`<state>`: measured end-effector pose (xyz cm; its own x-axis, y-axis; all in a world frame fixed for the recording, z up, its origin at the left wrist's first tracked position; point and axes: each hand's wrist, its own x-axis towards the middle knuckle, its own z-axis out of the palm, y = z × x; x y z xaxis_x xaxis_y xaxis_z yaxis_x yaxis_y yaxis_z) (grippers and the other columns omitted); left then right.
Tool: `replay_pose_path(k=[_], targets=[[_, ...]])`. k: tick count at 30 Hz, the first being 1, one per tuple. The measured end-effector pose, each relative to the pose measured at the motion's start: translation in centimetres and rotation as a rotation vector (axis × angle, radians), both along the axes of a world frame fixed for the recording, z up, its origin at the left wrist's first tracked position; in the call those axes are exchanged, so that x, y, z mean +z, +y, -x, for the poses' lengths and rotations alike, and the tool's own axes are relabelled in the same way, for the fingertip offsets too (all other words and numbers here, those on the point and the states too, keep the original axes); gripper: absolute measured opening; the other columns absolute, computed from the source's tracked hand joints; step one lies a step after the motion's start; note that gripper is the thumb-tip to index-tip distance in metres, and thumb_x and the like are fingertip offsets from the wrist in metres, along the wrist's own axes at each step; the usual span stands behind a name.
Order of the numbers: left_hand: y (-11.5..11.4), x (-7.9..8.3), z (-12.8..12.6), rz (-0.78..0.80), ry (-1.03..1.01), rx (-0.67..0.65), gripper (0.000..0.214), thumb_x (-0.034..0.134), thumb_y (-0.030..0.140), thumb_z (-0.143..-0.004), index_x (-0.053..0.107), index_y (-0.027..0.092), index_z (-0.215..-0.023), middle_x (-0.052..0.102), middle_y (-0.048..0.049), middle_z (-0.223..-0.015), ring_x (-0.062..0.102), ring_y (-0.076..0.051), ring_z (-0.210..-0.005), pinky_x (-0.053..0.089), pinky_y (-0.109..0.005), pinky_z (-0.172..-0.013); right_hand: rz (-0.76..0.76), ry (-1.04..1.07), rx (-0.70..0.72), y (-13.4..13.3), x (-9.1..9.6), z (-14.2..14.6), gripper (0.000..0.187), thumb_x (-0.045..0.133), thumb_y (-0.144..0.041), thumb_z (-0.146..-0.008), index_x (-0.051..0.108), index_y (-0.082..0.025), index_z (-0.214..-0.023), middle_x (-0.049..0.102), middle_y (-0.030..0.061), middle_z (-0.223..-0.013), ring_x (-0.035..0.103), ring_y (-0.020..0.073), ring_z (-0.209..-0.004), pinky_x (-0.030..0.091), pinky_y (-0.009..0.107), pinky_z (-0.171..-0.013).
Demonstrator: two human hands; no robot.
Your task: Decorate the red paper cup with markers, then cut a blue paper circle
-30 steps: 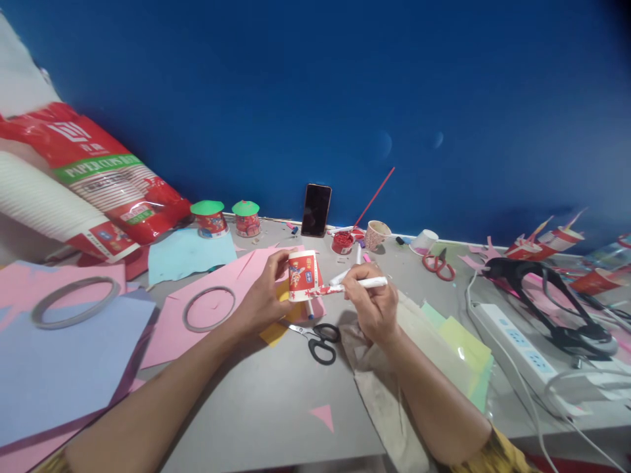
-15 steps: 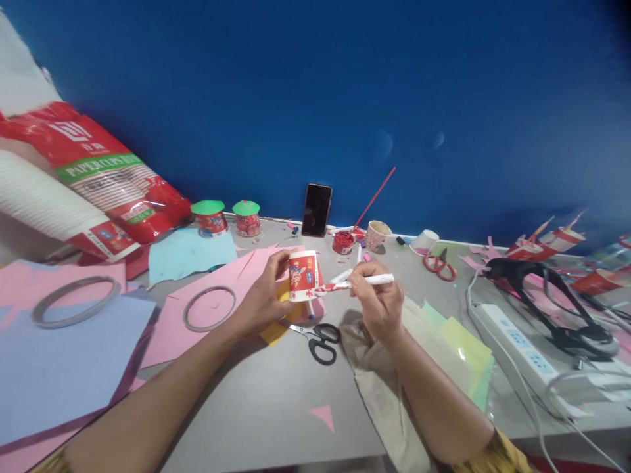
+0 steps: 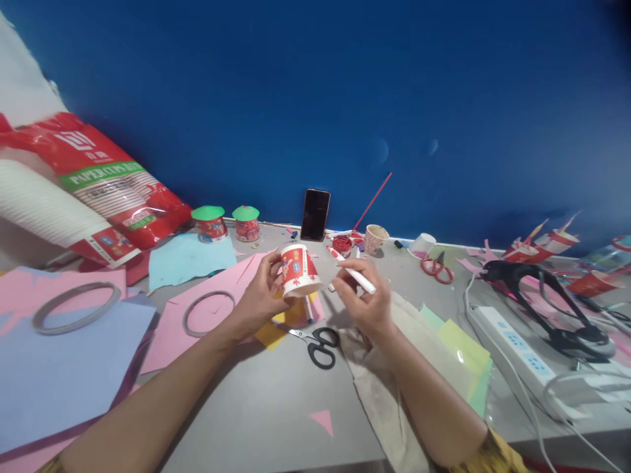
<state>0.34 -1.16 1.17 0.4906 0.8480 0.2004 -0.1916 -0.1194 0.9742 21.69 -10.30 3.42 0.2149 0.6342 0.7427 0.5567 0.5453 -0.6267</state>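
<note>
Above a gray worktop (image 3: 266,407), the left hand (image 3: 260,289) curls around a red-and-white paper cup (image 3: 298,268), mouth tilted down, as the right hand (image 3: 369,302) pinches a slim white marker (image 3: 363,282), red tip slanting just right of the cup.

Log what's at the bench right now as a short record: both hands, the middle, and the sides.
Left hand: holds red-and-white paper cup, tilted
Right hand: holds white marker, red-marked end apart from the cup
Below the cup: black-handled scissors
Left side: pink paper with a grey ring on it
Back: upright phone, two green-topped cups
Right side: white power strip
</note>
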Motion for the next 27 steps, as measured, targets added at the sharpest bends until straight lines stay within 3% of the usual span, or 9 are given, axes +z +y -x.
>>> replay_pose_path(k=[6, 11, 13, 16, 18, 23, 27], targets=[[-1.0, 1.7, -0.1, 0.129, -0.017, -0.038, 0.101, 0.104, 0.032, -0.063, 0.046, 0.031, -0.145, 0.063, -0.0156, -0.161, 0.06, -0.044, -0.151, 0.056, -0.053, -0.121, -0.06, -0.168, -0.003, 0.0, -0.3, 0.7, 0.023, 0.075, -0.017, -0.097, 0.067, -0.027, -0.116, 0.076, 0.0002, -0.091, 0.07, 0.0186, -0.072, 0.057, 0.033, -0.069], [-1.1, 1.0, -0.5, 0.093, 0.024, -0.046, 0.1, 0.101, 0.029, -0.064, 0.046, 0.032, -0.147, 0.067, -0.015, -0.156, 0.062, -0.045, -0.149, 0.056, -0.059, -0.119, -0.123, -0.292, -0.032, -0.3, 0.2, 0.9, 0.023, 0.069, -0.012, -0.099, 0.064, -0.028, -0.114, 0.074, 0.0001, -0.088, 0.071, 0.0207, -0.075, 0.056, 0.033, -0.07], [-1.0, 0.6, -0.5, 0.084, 0.023, -0.05, 0.106, 0.101, 0.03, -0.062, 0.043, 0.032, -0.151, 0.058, -0.0169, -0.165, 0.053, -0.046, -0.157, 0.052, -0.06, -0.124, -0.183, -0.361, -0.061, -0.3, 0.4, 0.8, 0.024, 0.066, -0.009, -0.099, 0.064, -0.027, -0.114, 0.074, 0.0009, -0.088, 0.07, 0.0214, -0.077, 0.055, 0.034, -0.07], [-0.8, 0.6, -0.1, 0.056, 0.04, -0.044, 0.119, 0.102, 0.038, -0.062, 0.035, 0.032, -0.16, 0.031, -0.0188, -0.184, 0.032, -0.044, -0.17, 0.044, -0.057, -0.132, -0.242, -0.494, -0.111, -0.3, 0.5, 0.7, 0.026, 0.063, -0.005, -0.099, 0.064, -0.027, -0.115, 0.075, 0.002, -0.089, 0.068, 0.0222, -0.078, 0.055, 0.035, -0.071], [-0.8, 0.9, 0.2, 0.01, 0.102, -0.038, 0.122, 0.102, 0.043, -0.064, 0.033, 0.029, -0.164, 0.024, -0.0192, -0.186, 0.027, -0.043, -0.172, 0.04, -0.057, -0.134, -0.236, -0.576, -0.132, -0.3, 0.4, 0.6, 0.025, 0.062, -0.005, -0.101, 0.065, -0.026, -0.114, 0.074, 0.0023, -0.087, 0.067, 0.0222, -0.077, 0.054, 0.034, -0.07], [-0.6, 1.3, 0.3, -0.106, 0.264, 0.002, 0.106, 0.098, 0.05, -0.068, 0.048, 0.025, -0.158, 0.048, -0.0199, -0.172, 0.044, -0.045, -0.163, 0.042, -0.064, -0.132, -0.217, -0.67, -0.12, -0.4, 0.1, 0.7, 0.019, 0.061, -0.007, -0.104, 0.066, -0.023, -0.112, 0.076, 0.0047, -0.087, 0.067, 0.0236, -0.078, 0.054, 0.035, -0.072], [-0.6, 1.5, 0.2, -0.096, 0.252, -0.03, 0.091, 0.097, 0.04, -0.069, 0.057, 0.025, -0.15, 0.058, -0.0175, -0.162, 0.058, -0.044, -0.152, 0.052, -0.063, -0.124, -0.17, -0.568, -0.057, -0.2, 0.1, 0.8, 0.023, 0.063, -0.009, -0.101, 0.069, -0.025, -0.115, 0.077, 0.0043, -0.088, 0.069, 0.0245, -0.08, 0.056, 0.037, -0.073]])
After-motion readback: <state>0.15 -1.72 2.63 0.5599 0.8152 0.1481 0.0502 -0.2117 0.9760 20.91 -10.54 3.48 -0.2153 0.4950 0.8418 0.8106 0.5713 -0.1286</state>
